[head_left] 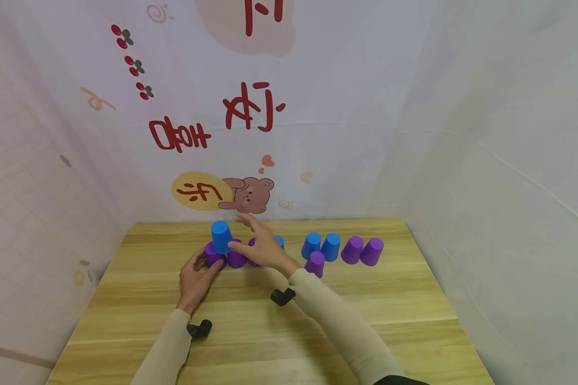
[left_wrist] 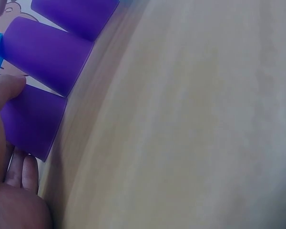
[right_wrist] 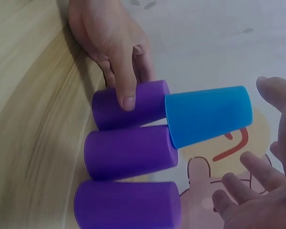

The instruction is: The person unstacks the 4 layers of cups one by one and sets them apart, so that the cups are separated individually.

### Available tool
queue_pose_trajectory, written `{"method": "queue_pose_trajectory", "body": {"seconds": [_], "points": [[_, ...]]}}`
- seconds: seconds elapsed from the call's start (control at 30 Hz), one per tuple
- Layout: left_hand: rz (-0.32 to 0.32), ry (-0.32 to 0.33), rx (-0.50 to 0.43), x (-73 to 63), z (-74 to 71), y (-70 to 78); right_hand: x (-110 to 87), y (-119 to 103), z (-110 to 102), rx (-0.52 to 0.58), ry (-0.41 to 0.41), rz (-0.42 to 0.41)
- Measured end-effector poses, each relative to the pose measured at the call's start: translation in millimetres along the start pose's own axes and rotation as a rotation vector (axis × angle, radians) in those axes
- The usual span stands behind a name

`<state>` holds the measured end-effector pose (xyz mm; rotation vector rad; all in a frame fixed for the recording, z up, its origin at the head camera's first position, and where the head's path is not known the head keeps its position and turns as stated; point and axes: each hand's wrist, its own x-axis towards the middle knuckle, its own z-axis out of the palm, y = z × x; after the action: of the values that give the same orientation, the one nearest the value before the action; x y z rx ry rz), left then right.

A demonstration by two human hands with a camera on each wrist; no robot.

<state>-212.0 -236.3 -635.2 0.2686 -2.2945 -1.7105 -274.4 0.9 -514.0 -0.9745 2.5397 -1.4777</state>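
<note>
In the head view, the blue cup (head_left: 221,235) rests across the leftmost purple cup (head_left: 213,256) and its purple neighbour (head_left: 237,258) on the desk (head_left: 250,342); it could topple if your left hand (head_left: 195,280) shifts the cup it grips or your right hand (head_left: 265,250) brushes it. Left wrist view: your thumb (left_wrist: 8,88) lies on the gripped cup's near side. Right wrist view: your right fingers (right_wrist: 266,173) spread, just clear of the blue cup.

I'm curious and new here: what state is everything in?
Left hand: holding the leftmost purple cup
Right hand: open, beside the upper blue cup
Upper blue cup: upside down, atop two purple cups
Purple cups: all upside down
Other blue cups: two upside down, one mostly hidden
</note>
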Motion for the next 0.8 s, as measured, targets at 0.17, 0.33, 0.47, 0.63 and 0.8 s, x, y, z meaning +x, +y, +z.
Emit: {"method": "queue_pose_trajectory", "body": {"seconds": [0.17, 0.33, 0.47, 0.63, 0.8], "points": [[-0.005, -0.002, 0.008, 0.7, -0.4, -1.6, 7.7, -3, 7, 0.037, -0.013, 0.015], [-0.008, -0.002, 0.017, 1.0, -0.6, -0.9, 15.9, -4, 14, 0.052, -0.036, 0.043], [-0.010, 0.000, 0.017, 0.9, -1.0, 0.8, 21.5, -7, 17, 0.101, -0.051, 0.046], [-0.007, 0.006, 0.017, 1.0, -0.4, 0.4, 26.1, -8, 21, 0.128, -0.047, 0.061], [-0.004, 0.009, 0.021, 0.6, -0.4, 0.9, 29.7, -8, 25, 0.111, -0.036, 0.071]]}}
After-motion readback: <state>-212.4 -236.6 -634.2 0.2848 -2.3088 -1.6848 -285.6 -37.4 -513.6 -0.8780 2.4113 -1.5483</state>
